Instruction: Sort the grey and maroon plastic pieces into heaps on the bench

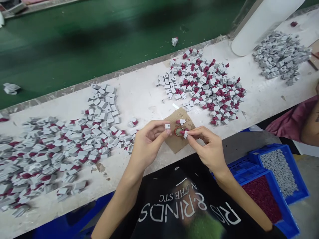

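Between the thumb and fingers of my left hand [149,141] is a small light-grey plastic block [167,126]. My right hand [208,146] pinches a grey and maroon plastic part [185,133] over a square of brown cardboard [174,146]. A round red-rimmed piece [178,131] lies on the cardboard, partly behind that part. Just above it sits another grey and maroon part [181,121]. Both hands are close together, apart from each other, at the near side of the white worktable [142,96].
Piles of grey and maroon parts [204,83] spread right and left [62,142] on the table. Grey pieces [281,56] lie at far right beside a white cylinder [261,26]. Behind runs a green belt [99,43]. Blue crates [286,202] stand lower right, near another person's arm [310,119].
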{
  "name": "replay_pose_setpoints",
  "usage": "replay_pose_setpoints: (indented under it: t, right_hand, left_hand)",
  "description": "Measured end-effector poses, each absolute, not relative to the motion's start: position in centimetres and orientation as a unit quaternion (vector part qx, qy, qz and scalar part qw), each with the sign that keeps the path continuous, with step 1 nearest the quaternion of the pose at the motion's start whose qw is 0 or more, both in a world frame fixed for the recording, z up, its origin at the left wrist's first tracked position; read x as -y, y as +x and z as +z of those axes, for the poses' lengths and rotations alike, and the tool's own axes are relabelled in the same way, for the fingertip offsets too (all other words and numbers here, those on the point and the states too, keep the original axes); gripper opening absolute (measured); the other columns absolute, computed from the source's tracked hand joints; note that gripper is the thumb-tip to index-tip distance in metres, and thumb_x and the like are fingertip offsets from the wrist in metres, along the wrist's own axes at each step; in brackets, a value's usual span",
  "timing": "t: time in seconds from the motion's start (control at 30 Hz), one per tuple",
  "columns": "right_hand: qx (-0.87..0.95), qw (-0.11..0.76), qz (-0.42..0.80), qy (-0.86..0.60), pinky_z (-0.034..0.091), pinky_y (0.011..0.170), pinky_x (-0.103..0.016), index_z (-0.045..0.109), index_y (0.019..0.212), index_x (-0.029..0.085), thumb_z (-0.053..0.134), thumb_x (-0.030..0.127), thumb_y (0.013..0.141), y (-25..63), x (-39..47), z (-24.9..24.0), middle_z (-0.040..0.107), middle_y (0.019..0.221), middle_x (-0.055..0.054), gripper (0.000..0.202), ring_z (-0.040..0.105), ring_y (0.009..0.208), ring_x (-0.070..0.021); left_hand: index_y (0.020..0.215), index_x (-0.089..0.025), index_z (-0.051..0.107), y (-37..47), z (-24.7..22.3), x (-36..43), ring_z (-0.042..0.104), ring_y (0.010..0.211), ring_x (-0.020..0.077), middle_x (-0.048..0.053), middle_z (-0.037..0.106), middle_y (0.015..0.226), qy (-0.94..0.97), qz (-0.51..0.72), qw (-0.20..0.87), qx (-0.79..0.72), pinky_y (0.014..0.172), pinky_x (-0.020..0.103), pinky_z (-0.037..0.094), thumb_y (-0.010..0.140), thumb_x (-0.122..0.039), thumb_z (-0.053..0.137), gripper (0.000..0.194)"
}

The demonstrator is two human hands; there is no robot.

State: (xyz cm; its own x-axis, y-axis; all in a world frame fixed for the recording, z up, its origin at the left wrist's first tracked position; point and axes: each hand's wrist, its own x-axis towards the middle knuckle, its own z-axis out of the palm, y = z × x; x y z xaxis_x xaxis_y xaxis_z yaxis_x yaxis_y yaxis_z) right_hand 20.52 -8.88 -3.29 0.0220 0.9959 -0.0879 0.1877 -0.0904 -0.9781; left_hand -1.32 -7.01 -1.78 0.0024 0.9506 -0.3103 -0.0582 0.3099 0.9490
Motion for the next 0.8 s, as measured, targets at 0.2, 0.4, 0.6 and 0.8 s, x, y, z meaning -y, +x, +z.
replay_pose_setpoints:
  t: [0.2, 0.4, 0.6, 0.8]
  right_hand:
    - [0.416, 0.495, 0.554, -0.524, 0.070, 0.091, -0.045, 0.081, 0.099, 0.032, 0.090, 0.048, 0.097, 20.2, 6.7, -2.1, 0.085, 0.103, -0.004, 0.018, 0.084, 0.101, -0.0279]
    - [0.382, 0.503, 0.596, -0.496, 0.067, 0.068, -0.037, 0.080, 0.094, 0.030, 0.094, 0.051, 0.091, 19.3, 5.1, -1.4, 0.082, 0.091, 0.000, 0.025, 0.075, 0.073, -0.0200]
    - [0.371, 0.503, 0.608, -0.489, 0.066, 0.064, -0.032, 0.086, 0.094, 0.031, 0.096, 0.043, 0.091, 19.3, 5.0, -1.6, 0.082, 0.087, 0.001, 0.016, 0.075, 0.073, -0.0178]
    - [0.427, 0.470, 0.585, -0.504, 0.072, 0.069, -0.036, 0.089, 0.096, 0.030, 0.095, 0.046, 0.093, 19.7, 4.9, -1.6, 0.085, 0.091, -0.003, 0.017, 0.082, 0.081, -0.0219]
  left_hand:
    - [0.110, -0.023, 0.086, -0.7, -0.4, 5.4, 0.086, 0.100, 0.0266, 0.008, 0.088, 0.104, 0.383, 0.439, 0.611, -0.536, 0.100, 0.044, 0.072, 0.092, -0.038, 0.097, 0.026]
    - [0.107, -0.022, 0.086, 0.1, 0.0, 4.7, 0.085, 0.095, 0.0258, 0.007, 0.088, 0.100, 0.381, 0.439, 0.653, -0.486, 0.093, 0.042, 0.073, 0.095, -0.034, 0.094, 0.019]
    - [0.109, -0.021, 0.086, -0.1, -0.1, 4.4, 0.086, 0.095, 0.0247, 0.008, 0.089, 0.104, 0.379, 0.431, 0.663, -0.481, 0.092, 0.040, 0.074, 0.095, -0.032, 0.094, 0.020]
    - [0.108, -0.022, 0.088, -0.4, 0.1, 4.2, 0.087, 0.101, 0.0251, 0.008, 0.090, 0.109, 0.407, 0.414, 0.658, -0.479, 0.094, 0.040, 0.075, 0.094, -0.028, 0.093, 0.016]
